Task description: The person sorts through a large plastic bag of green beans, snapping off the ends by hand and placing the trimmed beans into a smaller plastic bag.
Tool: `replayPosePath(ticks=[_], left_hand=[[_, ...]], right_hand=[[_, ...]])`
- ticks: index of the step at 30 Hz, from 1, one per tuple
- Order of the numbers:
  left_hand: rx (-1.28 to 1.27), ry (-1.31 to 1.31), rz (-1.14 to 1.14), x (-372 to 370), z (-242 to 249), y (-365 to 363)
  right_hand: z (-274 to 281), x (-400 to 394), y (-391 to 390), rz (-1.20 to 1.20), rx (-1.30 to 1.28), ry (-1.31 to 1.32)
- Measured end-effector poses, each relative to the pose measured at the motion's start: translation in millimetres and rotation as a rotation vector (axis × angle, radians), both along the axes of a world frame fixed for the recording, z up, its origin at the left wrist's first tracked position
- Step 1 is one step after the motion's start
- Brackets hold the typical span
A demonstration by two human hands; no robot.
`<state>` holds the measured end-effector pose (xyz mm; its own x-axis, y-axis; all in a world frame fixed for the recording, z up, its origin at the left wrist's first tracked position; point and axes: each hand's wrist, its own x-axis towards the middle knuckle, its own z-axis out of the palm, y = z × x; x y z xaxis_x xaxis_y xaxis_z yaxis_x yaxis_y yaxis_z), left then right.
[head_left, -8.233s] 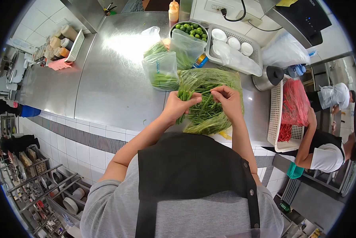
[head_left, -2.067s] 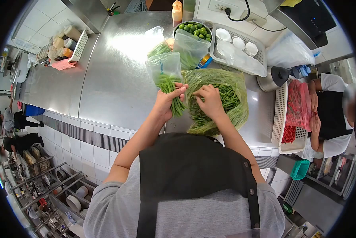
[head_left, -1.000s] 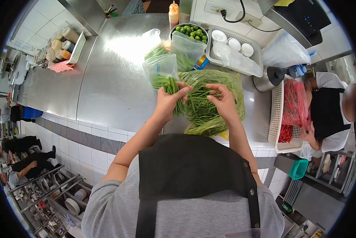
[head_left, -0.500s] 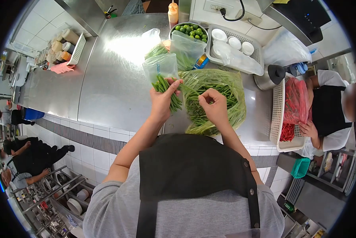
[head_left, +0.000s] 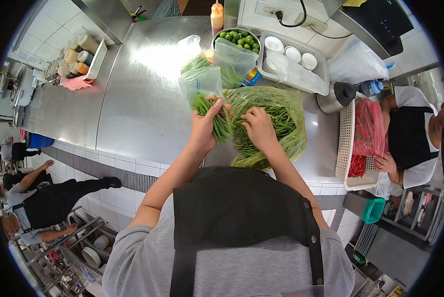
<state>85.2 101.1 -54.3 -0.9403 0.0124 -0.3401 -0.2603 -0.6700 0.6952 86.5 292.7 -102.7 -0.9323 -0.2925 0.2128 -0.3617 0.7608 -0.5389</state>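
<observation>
My left hand (head_left: 204,129) grips a bunch of green beans (head_left: 213,119), held upright over the steel counter (head_left: 138,94). My right hand (head_left: 258,127) reaches into a large clear bag of green beans (head_left: 281,114) lying open on the counter; its fingers are curled among the beans. Just behind my left hand stands a smaller filled bag of beans (head_left: 200,84).
Behind are more bagged beans (head_left: 232,62), a bowl of limes (head_left: 239,38), a grey tray of small white cups (head_left: 291,54), a sauce bottle (head_left: 216,15). At right a white basket (head_left: 353,143) of red chilies, handled by another person (head_left: 410,138). Jars in a rack (head_left: 81,49) far left.
My right hand has dipped back into the big bag from above it. My left hand keeps its bunch, shifted slightly right and lower. The person at right moved a hand along the chili basket.
</observation>
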Motion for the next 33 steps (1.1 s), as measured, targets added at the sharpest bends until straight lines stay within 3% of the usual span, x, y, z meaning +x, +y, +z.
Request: replayPosePath(ticks=[6, 8, 9, 12, 15, 28, 33], left_hand=[[0.000, -0.056, -0.032, 3, -8, 0], [-0.059, -0.084, -0.077, 3, -8, -4], [-0.116, -0.111, -0.130, 3, -7, -5], [-0.101, -0.080, -0.185, 2, -2, 2], [-0.139, -0.049, -0.303, 4, 13, 10], [-0.331, 0.081, -0.353, 4, 13, 14], [-0.294, 0.069, -0.322, 7, 11, 15]], right_hand=[[-6, -6, -3, 0.024, -0.001, 0.059], [9, -7, -2, -0.081, -0.375, 0.042], [16, -8, -1, -0.082, -0.374, 0.040], [39, -10, 0, -0.219, -0.925, -0.209], [63, -7, 4, -0.201, -1.070, -0.395], [50, -2, 7, -0.178, -1.250, -0.546], [54, -2, 7, -0.122, -0.967, -0.432]])
